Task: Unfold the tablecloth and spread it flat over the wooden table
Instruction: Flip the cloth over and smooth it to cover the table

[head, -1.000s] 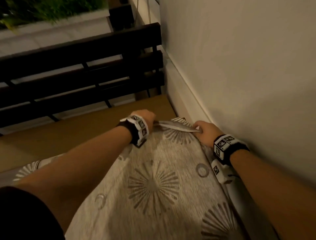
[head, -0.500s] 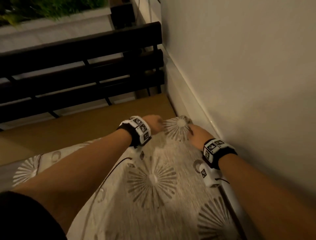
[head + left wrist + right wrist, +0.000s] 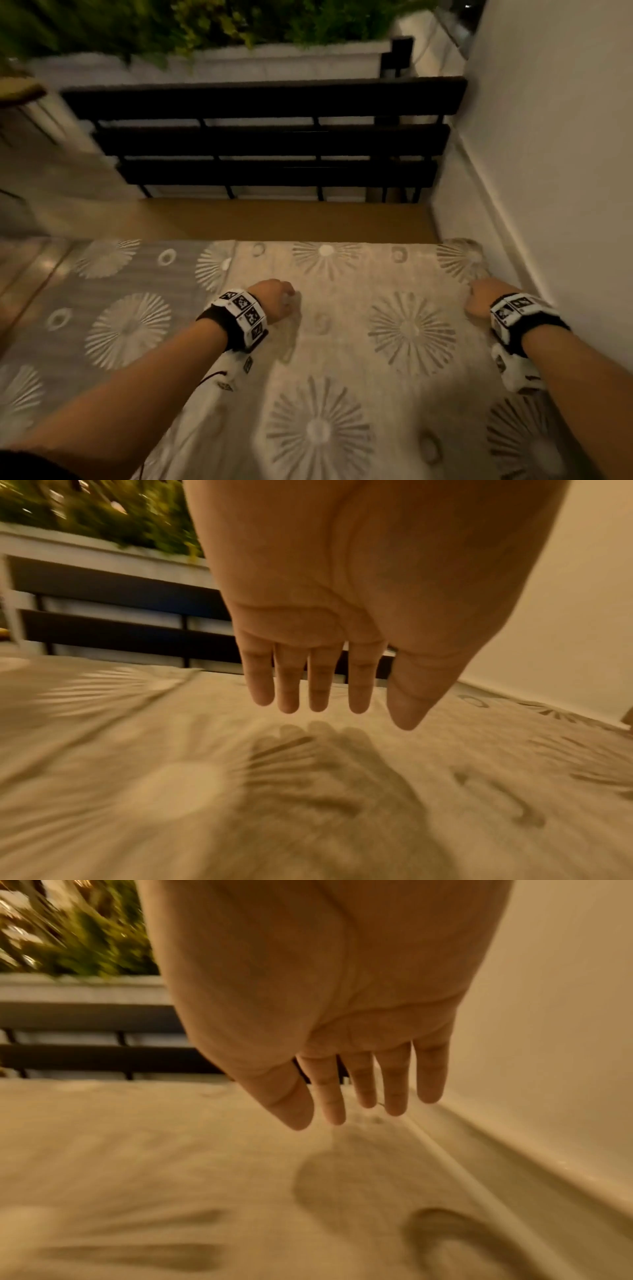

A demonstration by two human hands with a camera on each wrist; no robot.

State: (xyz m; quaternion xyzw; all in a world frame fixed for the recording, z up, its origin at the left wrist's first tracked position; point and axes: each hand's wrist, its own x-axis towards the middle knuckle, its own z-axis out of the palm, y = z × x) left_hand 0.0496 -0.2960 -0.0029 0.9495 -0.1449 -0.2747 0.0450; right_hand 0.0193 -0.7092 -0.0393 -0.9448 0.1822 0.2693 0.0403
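The beige tablecloth (image 3: 346,329) with starburst prints lies spread over the wooden table (image 3: 274,222), whose bare strip shows along the far edge. My left hand (image 3: 274,301) hovers just over the middle of the cloth. In the left wrist view its fingers (image 3: 318,685) are straight, hold nothing and cast a shadow on the tablecloth (image 3: 171,791). My right hand (image 3: 483,298) is over the cloth's right edge by the wall. Its fingers (image 3: 363,1085) are likewise straight and empty above the tablecloth (image 3: 154,1150).
A white wall (image 3: 565,171) with a skirting runs close along the table's right side. A dark slatted bench (image 3: 274,144) stands beyond the far edge, with a white planter of green plants (image 3: 205,31) behind it. The cloth's left part (image 3: 120,308) looks greyer.
Both hands have let go of the cloth's fold near the far right corner and drawn apart and back. The cloth now lies wider and flatter. My head has turned left.
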